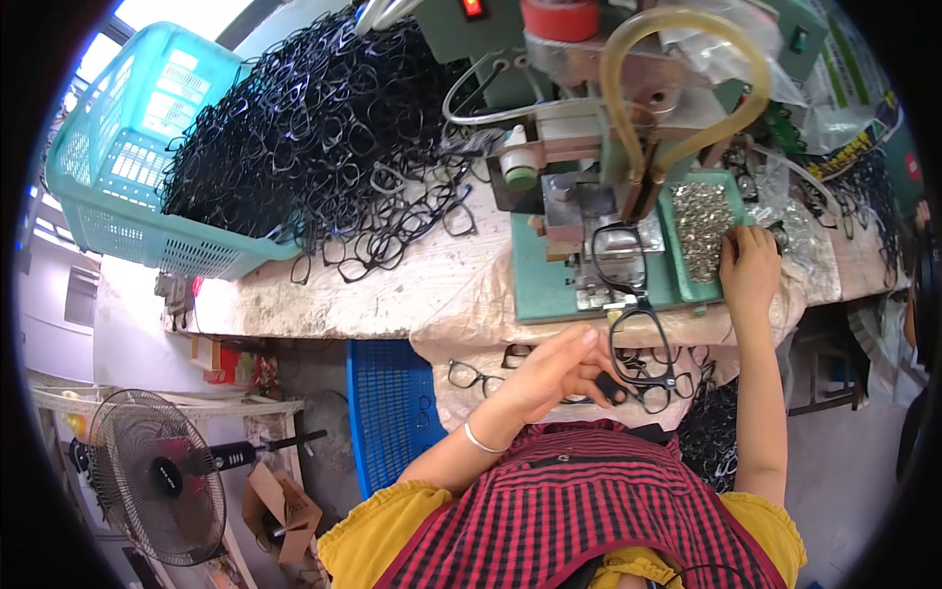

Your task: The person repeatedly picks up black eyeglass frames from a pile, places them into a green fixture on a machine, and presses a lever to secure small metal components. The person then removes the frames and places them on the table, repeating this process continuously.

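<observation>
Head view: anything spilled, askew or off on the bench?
Yes. The black eyeglass frames overflow the tipped teal basket and sprawl loose across the bench. More frames hang off its front edge. The left hand holds one frame; the right hand rests at the tray of small metal parts.

Bright daylight pours in from the upper left, blowing the window (172,15) out to white. The surface (392,285) glares pale, with soft shadows under the black frames pile (314,118). Focus holds sharp centrally; straight edges bow toward the dark circular fisheye rim.
</observation>
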The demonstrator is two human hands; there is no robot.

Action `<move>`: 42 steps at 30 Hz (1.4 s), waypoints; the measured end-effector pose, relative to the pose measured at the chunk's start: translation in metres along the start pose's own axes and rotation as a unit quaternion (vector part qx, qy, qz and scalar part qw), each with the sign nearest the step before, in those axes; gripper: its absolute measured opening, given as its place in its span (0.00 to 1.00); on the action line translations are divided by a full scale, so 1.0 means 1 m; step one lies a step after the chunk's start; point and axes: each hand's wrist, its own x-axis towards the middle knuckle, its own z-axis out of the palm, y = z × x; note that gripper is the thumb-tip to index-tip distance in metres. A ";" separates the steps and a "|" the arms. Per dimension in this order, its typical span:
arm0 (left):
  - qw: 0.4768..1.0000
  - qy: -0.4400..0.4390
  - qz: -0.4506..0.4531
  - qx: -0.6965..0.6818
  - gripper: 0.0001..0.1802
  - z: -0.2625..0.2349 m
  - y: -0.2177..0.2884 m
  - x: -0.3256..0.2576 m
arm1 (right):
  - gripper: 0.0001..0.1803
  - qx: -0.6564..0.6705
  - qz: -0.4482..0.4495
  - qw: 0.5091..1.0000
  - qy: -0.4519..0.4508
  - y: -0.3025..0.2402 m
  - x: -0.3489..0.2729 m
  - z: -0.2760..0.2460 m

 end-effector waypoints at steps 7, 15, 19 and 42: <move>0.715 0.443 0.427 0.331 0.05 -0.049 0.119 -0.052 | 0.06 0.176 0.096 0.978 0.052 -0.041 0.008 0.001; 0.322 0.551 0.023 0.769 0.20 -0.182 0.129 -0.024 | 0.07 0.266 0.159 0.951 0.009 -0.038 0.003 0.003; 0.342 0.550 0.172 0.742 0.22 -0.208 0.116 -0.027 | 0.07 0.211 0.121 0.968 0.054 -0.019 -0.027 -0.021; 0.580 0.457 0.172 0.652 0.20 -0.157 0.088 -0.029 | 0.20 0.644 0.192 0.741 -0.009 -0.136 0.026 -0.030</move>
